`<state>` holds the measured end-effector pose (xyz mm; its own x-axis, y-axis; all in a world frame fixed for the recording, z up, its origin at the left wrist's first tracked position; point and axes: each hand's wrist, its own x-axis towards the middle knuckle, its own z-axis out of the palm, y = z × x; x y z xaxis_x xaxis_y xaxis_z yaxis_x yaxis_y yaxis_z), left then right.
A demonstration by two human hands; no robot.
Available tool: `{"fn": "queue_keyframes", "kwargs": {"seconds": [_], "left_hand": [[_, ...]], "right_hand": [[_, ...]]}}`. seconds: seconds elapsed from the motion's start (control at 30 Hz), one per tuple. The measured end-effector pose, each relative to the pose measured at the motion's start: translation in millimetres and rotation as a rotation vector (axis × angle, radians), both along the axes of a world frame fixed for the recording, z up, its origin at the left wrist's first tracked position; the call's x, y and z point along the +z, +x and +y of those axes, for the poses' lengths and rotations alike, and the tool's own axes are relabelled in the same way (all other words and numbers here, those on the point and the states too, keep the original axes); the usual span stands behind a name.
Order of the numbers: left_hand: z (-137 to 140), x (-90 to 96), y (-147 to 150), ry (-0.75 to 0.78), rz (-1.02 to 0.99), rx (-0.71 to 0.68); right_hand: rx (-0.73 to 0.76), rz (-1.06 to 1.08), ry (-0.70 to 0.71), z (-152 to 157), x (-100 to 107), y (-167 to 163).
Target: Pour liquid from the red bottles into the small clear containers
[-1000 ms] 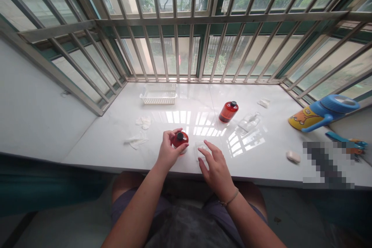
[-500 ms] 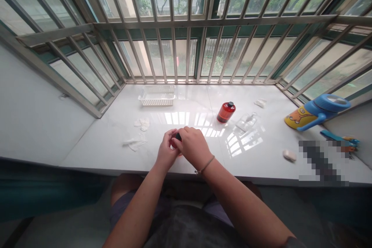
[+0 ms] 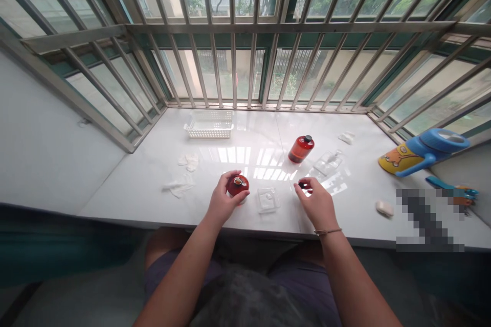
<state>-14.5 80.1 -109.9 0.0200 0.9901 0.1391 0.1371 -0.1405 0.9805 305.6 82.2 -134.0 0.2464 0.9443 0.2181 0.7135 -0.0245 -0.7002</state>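
Observation:
My left hand (image 3: pixel 224 196) is wrapped round a red bottle (image 3: pixel 241 182) that stands near the front of the white counter (image 3: pixel 146 184). The bottle's neck is uncapped and faces up toward me. In my right hand (image 3: pixel 316 202) a small black cap (image 3: pixel 302 185) is pinched between thumb and fingers, just above the counter. Between my hands stands a clear, square glass bottle (image 3: pixel 268 200) with its opening upward. Farther back is a second red bottle (image 3: pixel 301 149) with a black cap on. Beside it a clear bottle (image 3: pixel 328 162) lies on its side.
A white basket (image 3: pixel 209 132) sits by the window bars. Crumpled tissues (image 3: pixel 178 185) lie at the left, another tissue (image 3: pixel 347 137) at the back right. On the right are a blue and yellow flask (image 3: pixel 420 150), a pale rounded object (image 3: pixel 384 208) and a blue strap with keys (image 3: pixel 452 190).
My right hand has come off the bottle and moved right with the black cap. The bottle's neck and the clear square bottle now show. My left hand stays on the red bottle.

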Motion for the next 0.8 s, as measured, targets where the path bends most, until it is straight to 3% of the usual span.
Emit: {"fn": "queue_keyframes", "kwargs": {"seconds": [0.13,0.27,0.4,0.57,0.8], "left_hand": [[-1.1,-0.8,-4.2,0.018,0.010,0.004],[-0.2,10.9,-12.7,0.156,0.001,0.025],[5.0,34.6,-22.3,0.265,0.221,0.025],[13.1,51.5,-28.5,0.277,0.381,-0.004],[12.4,55.3,-23.5,0.244,0.261,0.048]], "right_hand": [[-0.076,-0.025,-0.061,-13.5,-33.1,31.0],[-0.064,-0.044,-0.052,-20.5,-36.4,35.4],[-0.033,-0.021,-0.028,-22.8,-35.4,30.1],[0.052,0.076,0.103,-33.1,-24.1,9.7],[0.242,0.177,0.240,-56.7,14.4,-38.8]]}}
